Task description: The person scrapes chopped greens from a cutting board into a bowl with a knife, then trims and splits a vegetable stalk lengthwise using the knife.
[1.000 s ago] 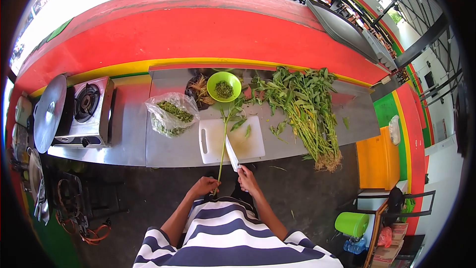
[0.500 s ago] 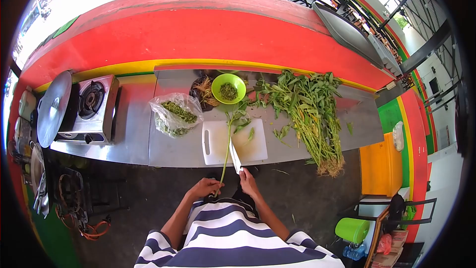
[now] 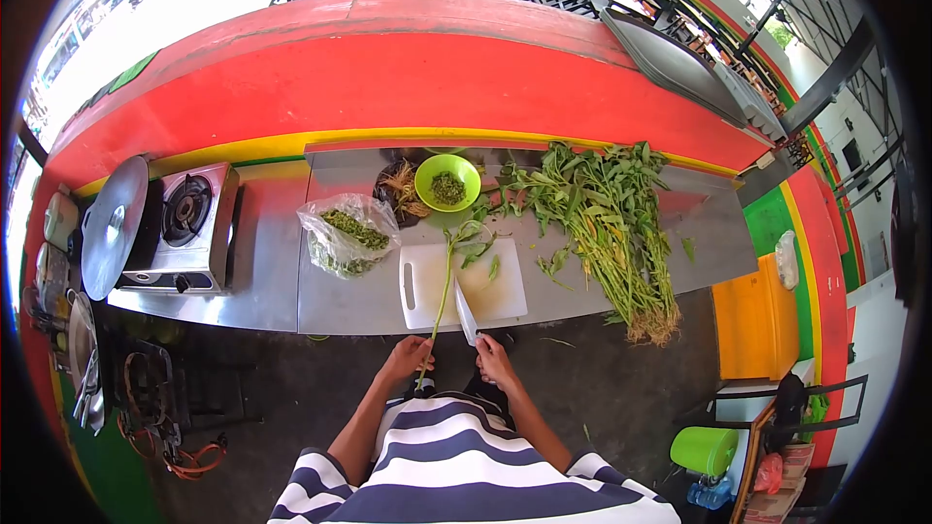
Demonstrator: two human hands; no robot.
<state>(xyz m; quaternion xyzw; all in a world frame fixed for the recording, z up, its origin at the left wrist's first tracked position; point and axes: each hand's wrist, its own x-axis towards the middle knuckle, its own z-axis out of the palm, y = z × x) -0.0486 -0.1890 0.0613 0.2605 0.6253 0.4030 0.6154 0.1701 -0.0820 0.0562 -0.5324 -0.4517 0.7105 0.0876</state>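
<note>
My left hand [image 3: 409,357] is closed around a long green leafy stem [image 3: 445,296], whose leaves lie over the top of the white cutting board [image 3: 419,296]. In my right hand [image 3: 495,359] is a knife [image 3: 466,313], its blade pointing up across the board's front edge, a little right of the stem. A few loose leaves [image 3: 494,268] rest on the board. Behind it stands a lime green bowl [image 3: 471,175] with small green pieces [image 3: 448,188] inside. A clear plastic bag [image 3: 335,260] of green pieces sits to the left. A large bunch of leafy stems with roots [image 3: 616,233] lies right.
A gas stove [image 3: 184,223] and a big round metal lid [image 3: 115,228] stand at the left of the steel counter [image 3: 262,262]. A red wall [image 3: 408,78] runs behind it. Below right are an orange cabinet [image 3: 752,325] and a green bin [image 3: 703,450].
My left hand has moved slightly up along the stem, toward the board. The knife has turned so more of its blade's flat side shows. The whole view has shifted a little.
</note>
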